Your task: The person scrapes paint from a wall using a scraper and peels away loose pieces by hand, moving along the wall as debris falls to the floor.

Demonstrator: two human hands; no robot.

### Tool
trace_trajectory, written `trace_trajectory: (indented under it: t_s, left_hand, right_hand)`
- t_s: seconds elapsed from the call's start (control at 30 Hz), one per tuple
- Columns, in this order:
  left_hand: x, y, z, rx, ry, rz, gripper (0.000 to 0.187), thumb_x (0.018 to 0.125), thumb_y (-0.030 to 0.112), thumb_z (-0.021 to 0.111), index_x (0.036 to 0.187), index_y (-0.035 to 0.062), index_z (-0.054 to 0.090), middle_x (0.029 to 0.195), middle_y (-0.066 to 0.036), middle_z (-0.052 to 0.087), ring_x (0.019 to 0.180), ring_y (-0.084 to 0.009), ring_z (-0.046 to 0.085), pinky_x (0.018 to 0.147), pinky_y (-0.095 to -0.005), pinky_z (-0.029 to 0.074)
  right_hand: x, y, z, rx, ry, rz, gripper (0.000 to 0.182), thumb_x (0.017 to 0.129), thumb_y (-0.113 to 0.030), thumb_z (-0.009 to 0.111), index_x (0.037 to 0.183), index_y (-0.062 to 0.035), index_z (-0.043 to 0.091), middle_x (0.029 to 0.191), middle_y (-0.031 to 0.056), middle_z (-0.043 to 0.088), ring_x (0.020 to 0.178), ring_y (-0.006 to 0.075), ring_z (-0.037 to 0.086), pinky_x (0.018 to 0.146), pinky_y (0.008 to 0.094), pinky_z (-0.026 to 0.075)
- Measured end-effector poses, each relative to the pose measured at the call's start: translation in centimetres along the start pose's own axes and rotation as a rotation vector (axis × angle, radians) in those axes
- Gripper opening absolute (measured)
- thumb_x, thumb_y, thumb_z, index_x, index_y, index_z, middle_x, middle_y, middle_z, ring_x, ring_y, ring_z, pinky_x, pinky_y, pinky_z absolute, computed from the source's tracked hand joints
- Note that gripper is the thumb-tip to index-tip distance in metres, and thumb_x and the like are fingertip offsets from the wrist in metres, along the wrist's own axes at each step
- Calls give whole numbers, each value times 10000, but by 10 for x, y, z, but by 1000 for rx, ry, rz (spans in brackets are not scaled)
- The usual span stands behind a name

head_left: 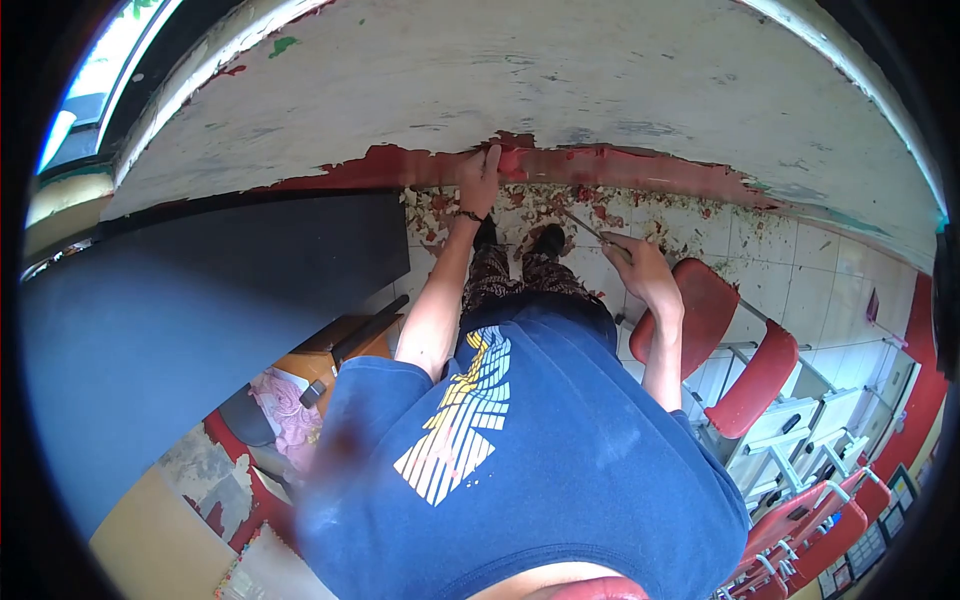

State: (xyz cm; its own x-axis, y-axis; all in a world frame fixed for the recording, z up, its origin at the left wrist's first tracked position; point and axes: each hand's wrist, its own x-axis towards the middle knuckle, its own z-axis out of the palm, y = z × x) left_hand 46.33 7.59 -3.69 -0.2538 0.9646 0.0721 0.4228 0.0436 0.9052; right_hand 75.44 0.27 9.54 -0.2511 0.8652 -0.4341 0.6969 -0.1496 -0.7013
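My left hand [479, 184], with a dark bracelet at the wrist, reaches up to the red band of paint [370, 168] along the bottom of the wall. Its fingers are closed at a brighter red flap of peeling paint [512, 163]. My right hand [642, 268] is lower and further right, away from the wall, with its fingers wrapped around the handle end of a thin, long scraping tool [584, 224]. The tool's tip points up and left, over the littered floor. Its exact kind is too small to make out.
Paint flakes [690, 225] litter the white tiled floor around my shoes [549, 240]. A large dark panel [300, 250] stands at left, near a wooden desk [335, 350] and pink cloth [285, 405]. Red chairs [755, 385] with metal frames crowd the right side. The pale wall [450, 80] has patchy paint.
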Motion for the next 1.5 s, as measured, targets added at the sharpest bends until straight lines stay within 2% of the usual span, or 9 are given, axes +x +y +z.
trace_trajectory:
  t_s: [0.1, 0.17, 0.4, 0.57, 0.8, 1.07, 1.3, 1.37, 1.5]
  left_hand:
    - [-14, 7, 17, -49, 80, -54, 464, 970, 297, 501, 661, -36, 407, 565, -95, 332, 571, -155, 305, 528, -354, 321]
    - [-29, -23, 37, 99, 301, 57, 477, 976, 291, 491, 652, -58, 462, 515, -159, 389, 483, -194, 325, 487, -387, 312]
    - [-60, -31, 65, -53, 246, -94, 522, 982, 344, 476, 631, -23, 355, 528, -74, 312, 517, -147, 294, 503, -361, 290]
    - [-33, -29, 64, -338, 380, -220, 576, 958, 439, 478, 670, -60, 479, 621, -114, 546, 591, -212, 470, 598, -400, 397]
    - [-26, -20, 93, -509, 246, -463, 607, 961, 444, 480, 610, -51, 453, 565, -71, 530, 533, -159, 443, 548, -367, 393]
    - [-67, -27, 123, -122, 368, -207, 590, 998, 366, 408, 570, -40, 416, 456, -137, 357, 419, -263, 383, 514, -413, 345]
    - [-79, -58, 115, 101, 218, -62, 610, 983, 406, 441, 542, -15, 456, 440, -91, 418, 416, -197, 469, 464, -400, 370]
    - [-77, -62, 100, -89, -149, -372, 518, 973, 436, 423, 781, -15, 594, 670, -181, 594, 607, -299, 573, 580, -379, 463]
    - [-46, -61, 65, -748, -59, -583, 562, 925, 529, 474, 1188, 37, 536, 1027, -75, 616, 844, -167, 615, 694, -301, 505]
  right_hand:
    - [0, -11, -3, -41, -96, 113, 323, 886, -246, 581, 1134, -47, 638, 949, 244, 652, 915, 371, 641, 826, 385, 480]
    - [-2, -14, -2, -32, -92, 96, 324, 885, -241, 581, 1136, -44, 636, 954, 244, 652, 917, 370, 641, 828, 384, 479]
    - [-7, -3, -3, -39, -58, 52, 323, 881, -215, 580, 1141, -31, 629, 969, 246, 650, 936, 364, 641, 829, 379, 477]
    - [-7, 2, -7, -67, -43, 78, 327, 885, -220, 575, 1146, -30, 626, 964, 252, 648, 941, 366, 639, 828, 385, 476]
    - [-10, 1, -2, -121, 8, -15, 304, 876, -233, 574, 1116, -58, 640, 854, 226, 653, 816, 374, 641, 749, 409, 485]
    - [-23, 5, 4, -49, -56, 121, 309, 885, -231, 562, 1133, -61, 635, 754, 177, 669, 586, 286, 646, 637, 384, 493]
    - [-20, -6, -1, -66, -51, 183, 320, 885, -238, 568, 1141, -56, 632, 789, 185, 671, 615, 290, 659, 668, 386, 506]
    - [-17, 5, 5, -97, 2, 91, 319, 884, -241, 572, 1137, -56, 634, 809, 198, 668, 651, 298, 665, 690, 390, 506]
    - [-16, 7, 5, -47, 34, 40, 320, 878, -256, 583, 1123, -59, 643, 861, 232, 659, 754, 319, 673, 740, 398, 501]
